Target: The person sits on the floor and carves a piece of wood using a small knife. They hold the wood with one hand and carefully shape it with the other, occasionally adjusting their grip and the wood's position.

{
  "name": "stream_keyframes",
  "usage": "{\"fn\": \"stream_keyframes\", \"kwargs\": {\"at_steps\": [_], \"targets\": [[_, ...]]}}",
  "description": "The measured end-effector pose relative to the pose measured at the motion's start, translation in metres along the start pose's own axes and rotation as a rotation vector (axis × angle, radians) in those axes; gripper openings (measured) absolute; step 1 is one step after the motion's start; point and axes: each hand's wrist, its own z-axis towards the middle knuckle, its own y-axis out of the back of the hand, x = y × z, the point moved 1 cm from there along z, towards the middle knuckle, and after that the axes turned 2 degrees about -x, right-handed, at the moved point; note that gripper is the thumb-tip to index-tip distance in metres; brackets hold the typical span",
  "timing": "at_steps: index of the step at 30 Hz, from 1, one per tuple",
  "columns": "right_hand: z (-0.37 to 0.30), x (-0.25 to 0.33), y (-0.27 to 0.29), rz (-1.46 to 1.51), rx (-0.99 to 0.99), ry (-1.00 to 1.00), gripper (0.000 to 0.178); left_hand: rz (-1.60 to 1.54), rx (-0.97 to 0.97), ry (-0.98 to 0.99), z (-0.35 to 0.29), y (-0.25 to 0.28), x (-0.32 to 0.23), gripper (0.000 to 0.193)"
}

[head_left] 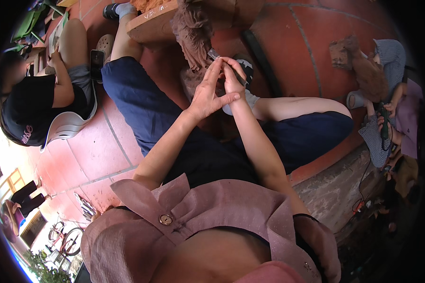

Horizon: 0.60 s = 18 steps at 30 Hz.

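Tool (214, 54), tip by the near right side of carving (192, 35), is grasped in R hand (233, 81) w/ L hand (207, 96) straight-fingered alongside (own hold unclear); prob. light, stiff, sharp-ended, so best held well back from tip.

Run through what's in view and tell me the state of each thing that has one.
Right hand: fingers curled around the small tool.
Left hand: fingers extended, thumb spread, against the right hand.
Small tool: held, shiny end close to the brown sculpted piece.
Brown sculpted piece: rough, uneven.
Green tool: hand-held; running or not, unclear.
Bicycle: standing.
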Motion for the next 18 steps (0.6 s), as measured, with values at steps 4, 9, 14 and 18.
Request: {"fn": "stream_keyframes", "kwargs": {"at_steps": [4, 9, 14, 18], "targets": [[0.004, 0.018, -0.012, 0.016, 0.046, 0.048, 0.017, -0.046, -0.056, 0.027, 0.013, 0.007, -0.002, 0.107], [-0.005, 0.01, -0.002, -0.036, 0.005, -0.024, 0.017, 0.022, -0.035, -0.084, 0.001, -0.001, 0.014, 0.104], [-0.001, 0.017, -0.009, 0.03, 0.038, 0.029, 0.017, -0.029, -0.104, -0.045, 0.011, 0.004, 0.001, 0.096], [0.0, 0.006, 0.004, -0.066, 0.022, -0.011, 0.017, -0.059, -0.032, -0.02, -0.001, -0.006, 0.008, 0.094]]}}
